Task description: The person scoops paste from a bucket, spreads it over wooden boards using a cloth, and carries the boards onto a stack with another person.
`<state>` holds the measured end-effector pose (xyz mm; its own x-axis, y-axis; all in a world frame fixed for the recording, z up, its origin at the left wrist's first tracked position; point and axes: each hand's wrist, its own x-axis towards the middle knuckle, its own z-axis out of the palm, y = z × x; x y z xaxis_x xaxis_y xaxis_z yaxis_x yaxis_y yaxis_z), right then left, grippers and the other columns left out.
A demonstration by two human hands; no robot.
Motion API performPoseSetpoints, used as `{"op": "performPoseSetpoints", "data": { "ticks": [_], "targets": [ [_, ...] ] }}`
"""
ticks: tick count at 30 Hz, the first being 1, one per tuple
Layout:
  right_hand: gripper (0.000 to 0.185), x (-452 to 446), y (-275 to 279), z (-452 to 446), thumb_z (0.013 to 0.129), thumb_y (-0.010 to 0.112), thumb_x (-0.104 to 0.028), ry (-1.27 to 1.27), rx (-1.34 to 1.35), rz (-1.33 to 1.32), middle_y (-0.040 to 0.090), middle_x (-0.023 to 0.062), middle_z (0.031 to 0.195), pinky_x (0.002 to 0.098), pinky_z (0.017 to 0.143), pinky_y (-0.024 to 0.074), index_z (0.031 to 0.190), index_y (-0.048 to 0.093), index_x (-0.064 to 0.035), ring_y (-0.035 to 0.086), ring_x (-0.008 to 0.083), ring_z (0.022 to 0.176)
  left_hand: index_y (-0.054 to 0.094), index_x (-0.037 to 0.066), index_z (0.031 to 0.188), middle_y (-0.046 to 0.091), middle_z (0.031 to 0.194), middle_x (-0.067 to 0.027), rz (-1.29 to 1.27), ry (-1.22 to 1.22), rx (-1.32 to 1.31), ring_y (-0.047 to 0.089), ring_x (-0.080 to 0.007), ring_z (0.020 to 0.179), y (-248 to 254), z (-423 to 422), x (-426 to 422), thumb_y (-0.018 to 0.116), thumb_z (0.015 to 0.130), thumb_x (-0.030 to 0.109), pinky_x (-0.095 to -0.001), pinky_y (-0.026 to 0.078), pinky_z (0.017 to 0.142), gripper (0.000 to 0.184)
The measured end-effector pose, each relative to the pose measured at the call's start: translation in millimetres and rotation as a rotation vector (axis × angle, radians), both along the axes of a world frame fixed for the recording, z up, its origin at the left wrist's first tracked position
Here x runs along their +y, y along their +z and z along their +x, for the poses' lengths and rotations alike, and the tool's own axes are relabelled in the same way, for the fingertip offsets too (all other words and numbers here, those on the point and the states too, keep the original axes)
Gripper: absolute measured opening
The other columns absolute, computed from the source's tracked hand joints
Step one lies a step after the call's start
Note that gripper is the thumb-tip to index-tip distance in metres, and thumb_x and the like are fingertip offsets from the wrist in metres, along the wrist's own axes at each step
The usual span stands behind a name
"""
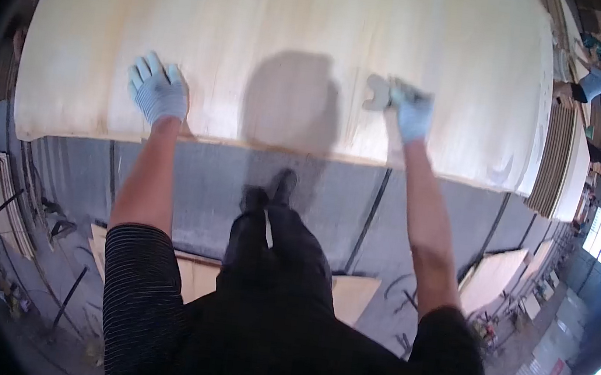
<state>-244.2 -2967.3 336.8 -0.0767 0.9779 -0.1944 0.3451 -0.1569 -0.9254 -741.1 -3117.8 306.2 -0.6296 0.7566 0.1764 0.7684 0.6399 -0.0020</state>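
Observation:
A large pale wood veneer sheet (225, 1) spreads out in front of me, with its near edge hanging slightly uneven. My left hand (157, 90), in a light blue-grey work glove, lies flat on the sheet near that edge, fingers spread. Farther right, my right hand (410, 113), gloved the same way, is closed around a small grey tool with a notched, rounded end (378, 95). The tool is at the sheet's surface; its exact kind is unclear and the fingers hide part of it. A dark shadow falls on the wood between both hands.
Below the sheet's near edge is a grey panelled surface (191, 175) with dark seams. Boards (355, 297) lean low near my legs, and more boards (6, 202) stand at left. Stacked sheets (556, 157) are at right, where another person (592, 84) bends over.

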Motion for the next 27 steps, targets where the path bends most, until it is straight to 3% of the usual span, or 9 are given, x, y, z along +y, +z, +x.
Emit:
{"op": "performPoseSetpoints", "data": {
  "ticks": [4,6,8,13,14,17,21,23,27],
  "targets": [
    [0.027,-24,28,-59,0.096,0.074,-0.012,0.162,-0.275,-0.164,0.078,0.0104,0.109,0.0282,0.087,0.0575,0.118,0.075,0.0028,0.073,0.0148,0.095,0.05,0.001,0.147,0.042,0.157,-0.0245,0.067,0.003,0.056,0.038,-0.0446,0.146,-20,-7,-1,0.05,0.101,0.038,-0.0561,0.029,0.12,0.06],
    [0.021,-79,7,-43,0.099,0.068,-0.005,0.26,-0.492,0.153,0.077,0.0111,0.111,0.028,0.091,0.0567,0.116,0.075,0.0039,0.072,0.0151,0.102,0.048,0.001,0.148,0.041,0.158,-0.0256,-0.014,0.026,-0.052,0.036,-0.0454,0.147,-2,-8,-5,0.051,0.101,0.04,-0.0574,0.027,0.121,0.061],
    [0.02,-127,8,-60,0.098,0.063,0.006,-0.022,-0.165,-0.002,0.076,0.0122,0.116,0.0288,0.098,0.0545,0.115,0.075,0.004,0.07,0.0171,0.11,0.047,0.001,0.149,0.04,0.158,-0.0263,-0.003,0.031,-0.102,0.034,-0.0458,0.148,14,-12,10,0.052,0.1,0.041,-0.0583,0.027,0.121,0.063],
    [0.028,-204,-18,-204,0.093,0.063,0.009,-0.163,-0.096,0.154,0.075,0.0141,0.121,0.0297,0.102,0.0534,0.117,0.074,-0.0019,0.072,0.0209,0.111,0.043,0.0,0.151,0.038,0.16,-0.0272,-0.01,0.012,-0.282,0.03,-0.0455,0.151,29,-28,0,0.055,0.098,0.043,-0.0594,0.024,0.121,0.069],
    [0.03,-222,-21,-248,0.092,0.065,0.006,-0.12,-0.307,0.261,0.075,0.0154,0.121,0.0289,0.101,0.0538,0.117,0.074,-0.0058,0.073,0.0227,0.11,0.043,-0.002,0.15,0.037,0.16,-0.0274,0.128,0.011,-0.242,0.028,-0.046,0.152,11,-25,-5,0.056,0.097,0.044,-0.0603,0.021,0.122,0.072],
    [0.037,-248,4,-369,0.089,0.067,-0.001,0.034,-0.579,0.321,0.074,0.0192,0.12,0.0274,0.096,0.055,0.121,0.075,-0.0161,0.074,0.0273,0.108,0.043,-0.002,0.151,0.037,0.161,-0.0257,0.101,-0.13,-0.354,0.028,-0.0453,0.152,9,-47,-18,0.055,0.097,0.046,-0.0616,0.019,0.123,0.073],
    [0.024,-227,26,-446,0.092,0.07,0.002,0.022,-0.194,-0.112,0.077,0.0131,0.116,0.0341,0.094,0.0577,0.116,0.074,0.0016,0.072,0.0182,0.105,0.045,0.003,0.153,0.038,0.161,-0.022,0.121,-0.759,-0.515,0.031,-0.0419,0.152,-5,-190,-4,0.056,0.098,0.04,-0.0574,0.022,0.125,0.066],
    [0.028,-203,46,-470,0.09,0.074,0.001,-0.065,0.299,-0.16,0.074,0.0115,0.122,0.0339,0.093,0.0578,0.118,0.071,0.005,0.07,0.0191,0.109,0.05,0.003,0.148,0.046,0.155,-0.025,0.259,-0.409,-0.235,0.038,-0.0422,0.148,-32,-286,28,0.056,0.098,0.036,-0.056,0.026,0.124,0.06],
    [0.033,-113,25,-515,0.095,0.073,-0.004,-0.047,0.264,-0.274,0.072,0.0088,0.116,0.0295,0.089,0.0585,0.127,0.069,0.003,0.068,0.0163,0.103,0.05,0.0,0.149,0.046,0.155,-0.0288,0.148,0.016,-0.074,0.041,-0.0457,0.145,-52,-488,10,0.054,0.099,0.036,-0.0568,0.029,0.122,0.062]
  ]
}}
